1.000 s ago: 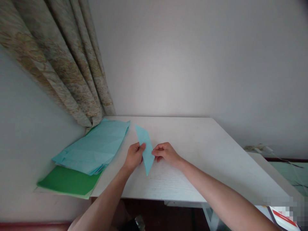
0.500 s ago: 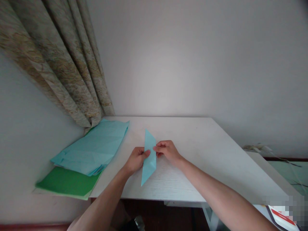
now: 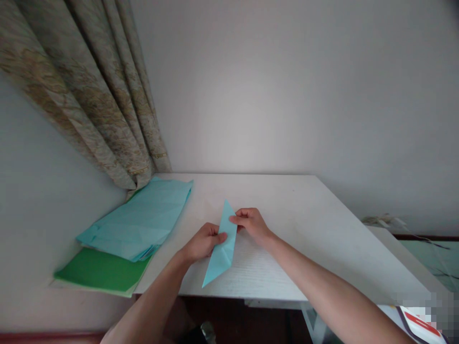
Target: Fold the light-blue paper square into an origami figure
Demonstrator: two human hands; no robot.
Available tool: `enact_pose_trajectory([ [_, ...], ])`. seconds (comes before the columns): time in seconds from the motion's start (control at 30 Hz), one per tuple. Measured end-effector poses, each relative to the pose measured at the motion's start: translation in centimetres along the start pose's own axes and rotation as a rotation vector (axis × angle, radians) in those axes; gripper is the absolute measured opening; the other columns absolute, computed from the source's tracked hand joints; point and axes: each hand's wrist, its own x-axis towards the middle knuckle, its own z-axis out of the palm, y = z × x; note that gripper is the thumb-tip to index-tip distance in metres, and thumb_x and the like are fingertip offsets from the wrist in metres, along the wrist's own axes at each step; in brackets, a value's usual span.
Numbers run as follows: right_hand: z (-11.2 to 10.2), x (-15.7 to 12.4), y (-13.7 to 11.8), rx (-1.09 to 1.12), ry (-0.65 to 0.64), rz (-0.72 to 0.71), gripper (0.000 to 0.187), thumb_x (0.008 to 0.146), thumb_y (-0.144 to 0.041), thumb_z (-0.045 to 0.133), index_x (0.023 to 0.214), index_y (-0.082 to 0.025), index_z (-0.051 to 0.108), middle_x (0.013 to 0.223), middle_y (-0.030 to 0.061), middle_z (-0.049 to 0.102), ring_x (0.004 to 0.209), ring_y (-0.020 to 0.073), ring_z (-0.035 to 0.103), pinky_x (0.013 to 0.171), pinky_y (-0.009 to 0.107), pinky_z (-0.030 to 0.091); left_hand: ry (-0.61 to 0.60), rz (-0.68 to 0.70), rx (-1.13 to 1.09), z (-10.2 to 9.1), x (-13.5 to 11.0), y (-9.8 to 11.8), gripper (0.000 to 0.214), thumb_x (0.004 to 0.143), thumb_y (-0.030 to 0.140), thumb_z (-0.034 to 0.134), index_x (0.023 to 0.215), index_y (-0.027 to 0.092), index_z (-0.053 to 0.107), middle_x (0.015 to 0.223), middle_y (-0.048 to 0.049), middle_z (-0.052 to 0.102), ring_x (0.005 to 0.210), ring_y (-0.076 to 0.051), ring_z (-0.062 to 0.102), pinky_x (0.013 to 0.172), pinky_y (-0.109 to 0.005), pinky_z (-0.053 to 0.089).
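Head view: white wood-grain table (image 3: 287, 200) against a pale grey wall (image 3: 287, 86), beige patterned curtain (image 3: 96, 105) hanging in the corner, folded light-blue paper sheets (image 3: 139, 220) lying on a green paper sheet (image 3: 100, 270) at the table's left edge. Narrow light-blue folded paper kite (image 3: 223, 248) sits mid-table, held just above the surface, long axis tilted, far tip up-right, near tip down-left toward the person. Left hand (image 3: 202, 242) has fingers together, thumb on the paper's face; right hand (image 3: 251, 225) has fingertips (image 3: 234, 220) together, clamped on its right edge.
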Motion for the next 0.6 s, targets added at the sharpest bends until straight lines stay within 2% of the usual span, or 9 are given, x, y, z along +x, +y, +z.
enact_pose_trajectory([
  [0.2, -0.1, 0.1, -0.1, 0.010, 0.027, -0.028, 0.033, 0.060, -0.044, 0.075, 0.055, -0.016, 0.058, 0.051, -0.0029, 0.052, 0.048, 0.0097, 0.043, 0.050, 0.025, 0.033, -0.061, 0.030, 0.066, 0.5, -0.5, 0.5, 0.043, 0.068, 0.052, 0.064, 0.047, 0.018, 0.049, 0.041, 0.0044, 0.038, 0.036, -0.007, 0.028, 0.036, -0.022, 0.018],
  [0.33, -0.2, 0.1, -0.6, 0.038, 0.068, -0.085, 0.033, 0.063, -0.045, 0.073, 0.058, -0.017, 0.056, 0.051, -0.0041, 0.046, 0.047, 0.0084, 0.037, 0.046, 0.024, 0.025, 0.021, 0.045, 0.028, 0.8, -0.4, 0.2, 0.040, 0.073, 0.050, 0.063, 0.053, 0.016, 0.054, 0.044, 0.0038, 0.044, 0.038, -0.008, 0.036, 0.039, -0.022, 0.025],
  [0.4, -0.2, 0.2, -0.7, 0.087, 0.122, -0.113, 0.034, 0.064, -0.047, 0.072, 0.062, -0.018, 0.055, 0.052, -0.0046, 0.044, 0.047, 0.0082, 0.035, 0.045, 0.024, 0.022, 0.064, 0.056, -0.064, 1.0, -0.4, 0.3, 0.036, 0.076, 0.049, 0.061, 0.064, 0.015, 0.058, 0.054, 0.0010, 0.053, 0.046, -0.011, 0.047, 0.044, -0.021, 0.033],
  [0.47, -0.3, 0.3, -0.8, 0.145, 0.158, -0.140, 0.036, 0.064, -0.049, 0.072, 0.064, -0.019, 0.053, 0.053, -0.0052, 0.040, 0.047, 0.0081, 0.033, 0.044, 0.023, 0.022, 0.045, 0.025, -0.217, 1.3, -0.5, 0.6, 0.035, 0.078, 0.049, 0.058, 0.084, 0.015, 0.062, 0.075, -0.0053, 0.063, 0.062, -0.016, 0.060, 0.053, -0.024, 0.044],
  [0.53, -0.3, 0.5, -0.8, 0.181, 0.170, -0.175, 0.038, 0.064, -0.051, 0.072, 0.063, -0.020, 0.051, 0.053, -0.0054, 0.038, 0.046, 0.0079, 0.031, 0.043, 0.024, 0.023, -0.016, -0.015, -0.353, 1.5, -0.7, 1.0, 0.039, 0.079, 0.045, 0.059, 0.106, 0.017, 0.057, 0.098, -0.0118, 0.065, 0.079, -0.023, 0.065, 0.064, -0.032, 0.051],
  [0.6, -0.4, 0.6, -0.7, 0.198, 0.166, -0.201, 0.039, 0.065, -0.053, 0.071, 0.061, -0.019, 0.050, 0.053, -0.0046, 0.040, 0.047, 0.0081, 0.032, 0.043, 0.023, 0.026, -0.054, -0.013, -0.411, 1.6, -0.9, 1.3, 0.044, 0.078, 0.038, 0.061, 0.116, 0.017, 0.052, 0.109, -0.0153, 0.062, 0.086, -0.026, 0.065, 0.070, -0.038, 0.052],
])
